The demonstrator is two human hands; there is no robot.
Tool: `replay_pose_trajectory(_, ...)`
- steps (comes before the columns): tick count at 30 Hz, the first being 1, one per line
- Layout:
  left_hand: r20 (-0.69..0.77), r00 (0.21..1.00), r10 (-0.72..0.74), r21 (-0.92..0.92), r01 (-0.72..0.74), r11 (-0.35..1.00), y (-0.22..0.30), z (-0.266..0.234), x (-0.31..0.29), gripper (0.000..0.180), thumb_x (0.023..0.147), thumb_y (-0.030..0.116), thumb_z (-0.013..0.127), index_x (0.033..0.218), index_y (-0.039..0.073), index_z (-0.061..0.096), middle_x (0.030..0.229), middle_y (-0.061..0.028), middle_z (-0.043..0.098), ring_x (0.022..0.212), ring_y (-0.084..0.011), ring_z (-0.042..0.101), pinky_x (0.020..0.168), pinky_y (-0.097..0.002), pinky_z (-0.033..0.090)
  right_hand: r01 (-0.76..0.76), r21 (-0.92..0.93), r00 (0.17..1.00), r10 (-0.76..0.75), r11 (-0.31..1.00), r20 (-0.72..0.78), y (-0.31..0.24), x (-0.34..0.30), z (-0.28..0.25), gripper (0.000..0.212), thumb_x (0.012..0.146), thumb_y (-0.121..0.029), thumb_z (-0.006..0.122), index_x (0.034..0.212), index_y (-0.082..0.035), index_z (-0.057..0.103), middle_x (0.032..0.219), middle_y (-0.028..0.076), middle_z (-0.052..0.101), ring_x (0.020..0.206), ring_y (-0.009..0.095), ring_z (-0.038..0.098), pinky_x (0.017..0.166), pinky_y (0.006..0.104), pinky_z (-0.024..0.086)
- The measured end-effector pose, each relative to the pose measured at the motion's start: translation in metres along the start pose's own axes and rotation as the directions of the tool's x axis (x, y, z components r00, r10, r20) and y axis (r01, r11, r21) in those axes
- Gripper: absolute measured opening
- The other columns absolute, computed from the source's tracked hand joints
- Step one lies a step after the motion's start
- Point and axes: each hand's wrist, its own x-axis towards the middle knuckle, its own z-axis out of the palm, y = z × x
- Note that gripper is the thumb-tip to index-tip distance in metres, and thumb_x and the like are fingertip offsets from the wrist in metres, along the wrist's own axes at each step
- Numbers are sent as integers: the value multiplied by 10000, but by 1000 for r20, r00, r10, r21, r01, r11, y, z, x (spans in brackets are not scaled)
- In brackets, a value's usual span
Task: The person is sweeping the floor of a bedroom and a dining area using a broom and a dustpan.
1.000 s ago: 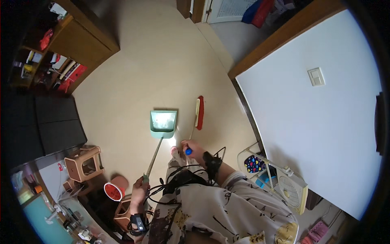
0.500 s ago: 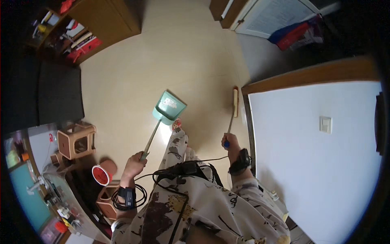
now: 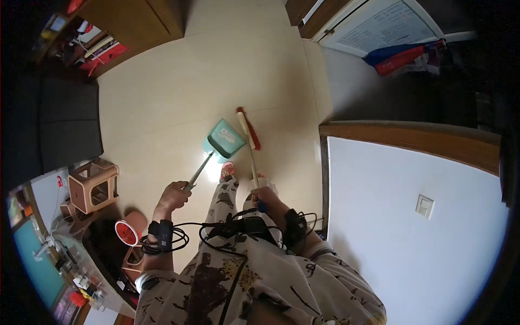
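Observation:
My left hand (image 3: pixel 174 195) is closed round the handle of a mint-green long-handled dustpan (image 3: pixel 226 140). The pan rests on the tiled floor ahead of my feet, its mouth toward the upper right. With my right hand (image 3: pixel 265 199) I grip the handle of a broom (image 3: pixel 248 130). Its pale head with red bristles is on the floor just right of the dustpan, close to the pan's front edge. Whether the two touch I cannot tell. My patterned slipper (image 3: pixel 227 169) shows just below the dustpan.
A wooden cabinet (image 3: pixel 138 27) stands at the far left, with black furniture (image 3: pixel 70 122) nearer. Plastic stools (image 3: pixel 92 187) and a pink bucket (image 3: pixel 130 230) are on the left. On the right is a white wall (image 3: pixel 401 227) with a dark wooden edge. Cables hang at my waist.
My right hand has swept the broom leftward from beside the wall edge to the dustpan. The dustpan stays almost in place, still in my left hand. My view has shifted slightly.

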Motion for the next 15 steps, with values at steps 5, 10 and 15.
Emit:
replay_pose_trajectory(5,25,999,-38,-185,42,982,21,19,9,345,736,98,534,1065,11,587,614,-56,543,473,-99,481,399,-236,376,-156,-85,957,129,984,-260,-110,-29,-33,194,820,-149,581,682,-32,510,509,39,461,365,142,441,325,270,332)
replay_pose_trajectory(10,15,999,-45,-323,47,945,67,66,9,369,746,96,534,1100,-2,570,610,-48,534,457,-86,452,384,-229,350,345,-888,807,-580,304,115,-173,56,-170,375,902,-317,408,671,-30,481,473,87,476,336,182,472,317,304,374)
replay_pose_trajectory(15,-56,986,-158,-450,116,885,68,123,1,361,751,133,532,1080,-8,582,617,-59,560,477,-102,479,409,-232,369,206,-809,903,-426,550,-60,-286,134,-154,330,876,-215,432,609,-24,459,471,106,477,377,219,510,358,354,409)
